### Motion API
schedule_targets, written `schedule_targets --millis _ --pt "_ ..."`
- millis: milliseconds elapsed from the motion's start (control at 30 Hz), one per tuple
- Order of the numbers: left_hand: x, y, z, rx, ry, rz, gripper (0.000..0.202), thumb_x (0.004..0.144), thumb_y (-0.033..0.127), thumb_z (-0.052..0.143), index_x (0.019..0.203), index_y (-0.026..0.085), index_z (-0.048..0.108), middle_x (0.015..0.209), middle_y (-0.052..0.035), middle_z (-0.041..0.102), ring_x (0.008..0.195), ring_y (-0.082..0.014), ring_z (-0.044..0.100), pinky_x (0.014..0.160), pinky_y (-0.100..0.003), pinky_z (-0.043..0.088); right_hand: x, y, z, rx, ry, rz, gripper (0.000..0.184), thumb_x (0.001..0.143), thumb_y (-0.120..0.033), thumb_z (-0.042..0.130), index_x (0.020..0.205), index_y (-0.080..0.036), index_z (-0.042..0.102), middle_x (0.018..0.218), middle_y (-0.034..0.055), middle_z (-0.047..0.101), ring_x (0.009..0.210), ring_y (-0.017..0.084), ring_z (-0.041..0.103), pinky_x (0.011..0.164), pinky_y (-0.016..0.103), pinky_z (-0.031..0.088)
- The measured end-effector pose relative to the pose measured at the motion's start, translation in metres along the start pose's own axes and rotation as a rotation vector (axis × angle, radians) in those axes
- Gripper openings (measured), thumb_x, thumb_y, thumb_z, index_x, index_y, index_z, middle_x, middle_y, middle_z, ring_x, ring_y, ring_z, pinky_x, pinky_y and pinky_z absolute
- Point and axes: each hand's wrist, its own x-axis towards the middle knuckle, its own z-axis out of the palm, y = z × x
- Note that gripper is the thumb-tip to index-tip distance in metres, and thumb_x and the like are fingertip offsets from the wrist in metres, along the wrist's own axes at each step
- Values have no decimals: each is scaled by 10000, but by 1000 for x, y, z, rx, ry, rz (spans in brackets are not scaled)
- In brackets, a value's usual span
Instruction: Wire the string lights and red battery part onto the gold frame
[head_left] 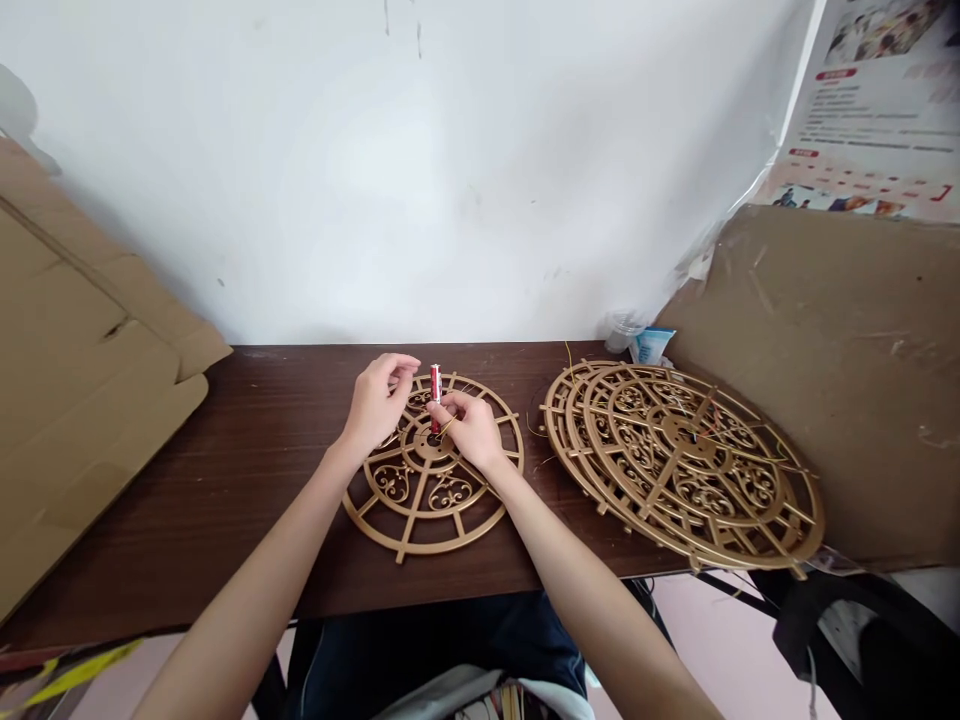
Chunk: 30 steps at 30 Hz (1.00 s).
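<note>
A round gold openwork frame [420,500] lies flat on the dark wooden table [247,470] in front of me. My right hand [471,430] pinches a small red and white battery [435,388], held upright over the frame's hub, with a thin yellow wire by the fingers. My left hand [377,400] hovers just left of the battery over the frame, fingers curled and close together, and I cannot make out anything in them.
A stack of similar gold frames [682,465] with coloured wires lies at the right. Brown cardboard sheets lean at the left [82,340] and right [840,370]. A small plastic container [637,340] stands by the white wall. A printed poster [877,110] hangs at the upper right.
</note>
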Motion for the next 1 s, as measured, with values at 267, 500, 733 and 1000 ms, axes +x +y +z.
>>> schedule_targets --millis 267,500,733,1000 --pt "-9 -16 30 -326 -175 -104 410 924 467 443 912 140 690 909 -83 712 873 -203 652 843 -320 497 2 4 1 51 -8 -27 343 828 -477 577 756 -148 642 601 -12 556 546 110 459 562 235 366" --pt "-15 -17 35 -592 -150 -226 328 846 454 593 911 141 669 957 -93 707 917 -213 654 830 -325 512 0 4 3 69 0 -43 341 852 -473 573 837 -146 669 648 2 594 580 119 496 595 239 400" --pt "-8 -10 23 -921 40 -368 304 851 451 597 937 165 542 732 -18 637 622 -120 587 613 -258 481 9 -9 -14 -10 140 -67 339 879 -458 560 871 -148 695 656 12 620 578 124 517 580 245 411" --pt "-16 1 11 -495 -113 -315 218 827 355 631 932 172 576 793 -21 643 602 -106 532 567 -235 400 34 -9 -25 -9 149 -51 282 830 -412 621 863 -145 705 725 32 675 591 129 519 580 259 409"
